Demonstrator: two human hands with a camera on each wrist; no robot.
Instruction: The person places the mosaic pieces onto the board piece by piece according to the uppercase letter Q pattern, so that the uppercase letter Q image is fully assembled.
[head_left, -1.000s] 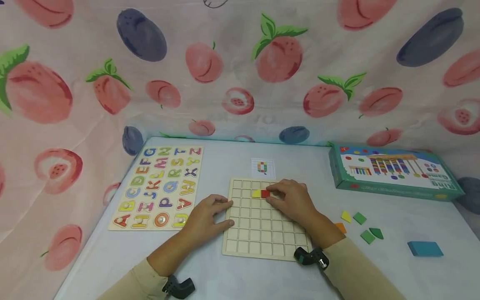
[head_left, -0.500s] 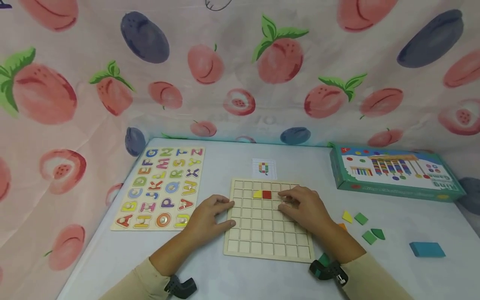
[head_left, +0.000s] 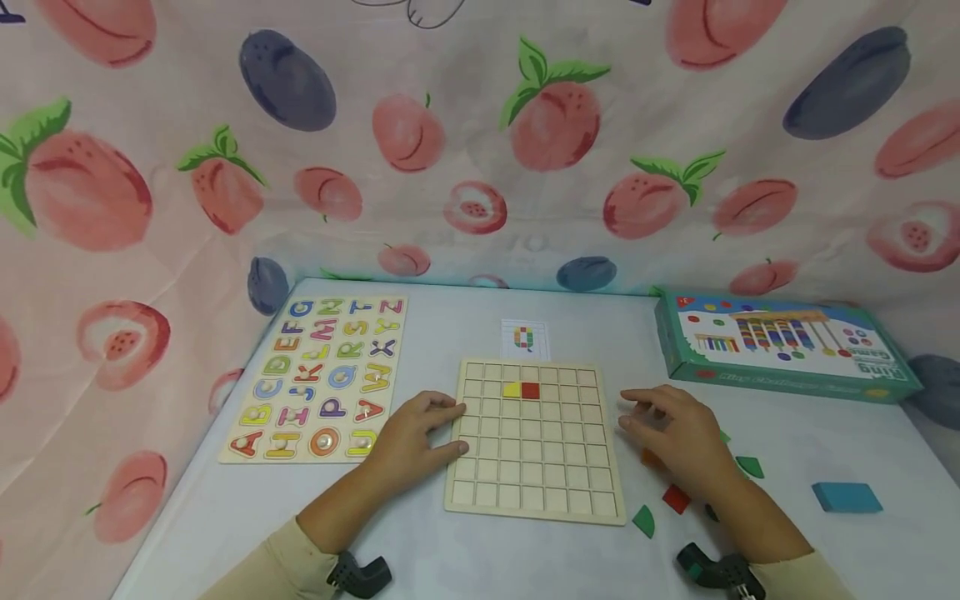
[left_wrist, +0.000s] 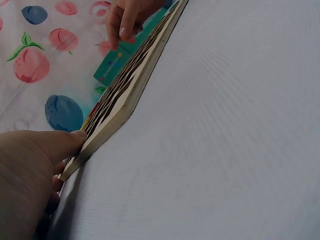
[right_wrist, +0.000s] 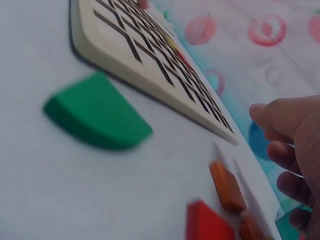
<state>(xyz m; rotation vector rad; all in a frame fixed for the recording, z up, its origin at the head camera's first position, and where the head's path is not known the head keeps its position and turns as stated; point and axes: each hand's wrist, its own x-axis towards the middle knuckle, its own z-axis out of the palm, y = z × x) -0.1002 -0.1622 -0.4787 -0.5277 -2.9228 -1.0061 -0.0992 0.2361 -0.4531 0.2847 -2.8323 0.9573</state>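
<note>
A wooden grid board [head_left: 532,475] lies flat on the table, with a yellow triangle [head_left: 512,390] and a red square [head_left: 530,391] side by side in its second row. My left hand [head_left: 412,437] rests on the board's left edge, thumb and fingers spread apart along it. Off the board's right side hovers my right hand [head_left: 682,437], fingers loosely bent and nothing visible between them. Loose pieces lie under and around it: a green quarter-round [right_wrist: 97,112], a red square tile [head_left: 676,499], an orange piece [right_wrist: 227,186] and a green leaf-shaped piece [head_left: 750,467]. The right forearm hides others.
Behind the board lies a small card [head_left: 525,339] with a coloured grid pattern. An alphabet puzzle board [head_left: 311,379] is at the left. A green toy box [head_left: 783,346] stands at the back right, and a blue block [head_left: 847,497] lies at the far right.
My right hand has left the red square on the board and moved right, over the loose pieces. Its forearm uncovers the green quarter-round and another red square. The left hand stays put.
</note>
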